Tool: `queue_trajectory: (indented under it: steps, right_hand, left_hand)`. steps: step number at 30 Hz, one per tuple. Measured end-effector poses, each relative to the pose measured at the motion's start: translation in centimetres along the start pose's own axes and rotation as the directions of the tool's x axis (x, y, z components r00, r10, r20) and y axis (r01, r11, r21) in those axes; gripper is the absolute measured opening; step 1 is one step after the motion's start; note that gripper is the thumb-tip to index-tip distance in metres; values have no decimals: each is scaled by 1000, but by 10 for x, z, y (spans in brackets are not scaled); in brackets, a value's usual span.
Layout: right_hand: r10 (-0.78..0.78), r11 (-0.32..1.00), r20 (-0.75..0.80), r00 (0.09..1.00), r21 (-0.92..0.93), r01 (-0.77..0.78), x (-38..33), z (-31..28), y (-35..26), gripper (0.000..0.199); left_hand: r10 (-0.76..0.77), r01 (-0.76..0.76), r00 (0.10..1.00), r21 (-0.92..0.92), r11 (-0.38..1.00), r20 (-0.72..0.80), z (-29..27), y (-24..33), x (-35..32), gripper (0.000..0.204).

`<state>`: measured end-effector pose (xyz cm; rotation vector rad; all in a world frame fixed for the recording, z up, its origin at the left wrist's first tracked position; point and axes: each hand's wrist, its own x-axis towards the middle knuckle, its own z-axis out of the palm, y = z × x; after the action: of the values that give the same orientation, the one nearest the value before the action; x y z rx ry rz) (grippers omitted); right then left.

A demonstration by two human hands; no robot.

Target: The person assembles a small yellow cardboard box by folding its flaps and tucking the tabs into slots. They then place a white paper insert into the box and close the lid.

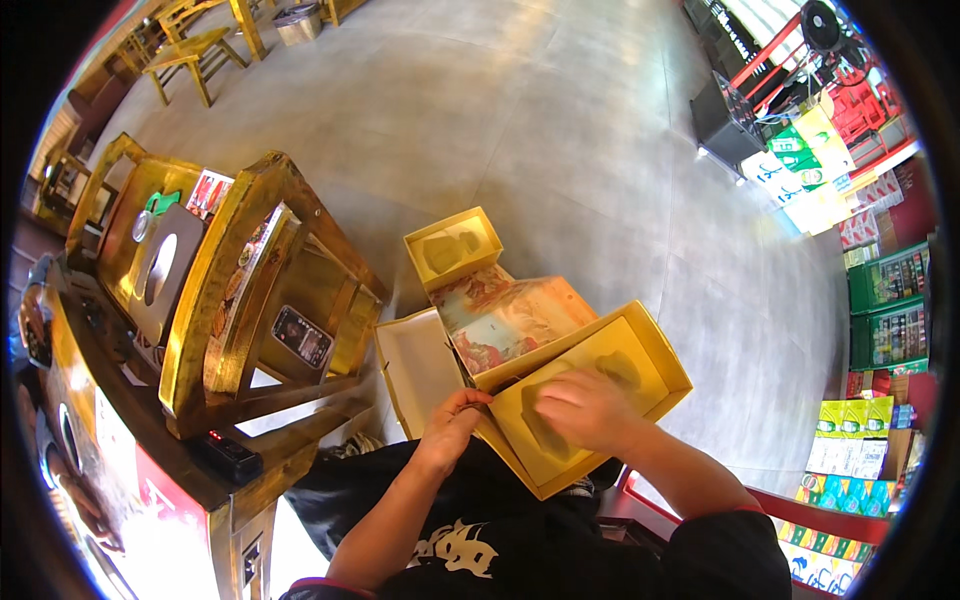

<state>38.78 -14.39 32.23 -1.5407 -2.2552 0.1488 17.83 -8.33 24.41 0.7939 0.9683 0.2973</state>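
Tray may slip off my lap.
My left hand (452, 420) pinches the yellow tray (585, 395)'s near edge; my right hand (585, 408) only rests flat inside, gripping nothing.

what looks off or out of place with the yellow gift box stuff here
Nothing looks damaged or spilled. The yellow moulded tray sits tilted under the right hand, with the left hand at its edge. A smaller yellow moulded insert lies apart on the grey tiled floor.

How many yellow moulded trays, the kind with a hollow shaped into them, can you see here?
2. One yellow tray lies under the right hand, with the left hand at its edge. A smaller yellow tray sits farther off, past the patterned box. Others may be hidden.
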Motion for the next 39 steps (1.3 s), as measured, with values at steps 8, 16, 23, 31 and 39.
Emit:
queue_trajectory:
  steps: [8,16,23,31,39]
  right_hand:
    - [162,975,234,959,-189,-118,8,42,13,17]
    - [261,963,373,890,-36,-268,19,46,35,17]
    - [290,957,138,947,-6,-292,11,73,47,28]
    - [452,879,260,853,-295,-375,41,68,19,46]
    - [344,914,-72,936,-202,-351,14,90,45,28]
  left_hand:
    - [744,-579,621,784,224,246,23,33,-13,12]
    - [255,-786,559,603,-140,789,37,58,-42,20]
    - [218,-764,544,586,-269,810,47,37,-37,37]
    - [391,-786,454,567,-248,800,44,19,-37,38]
    - [484,-786,420,574,-229,768,42,6,-38,36]
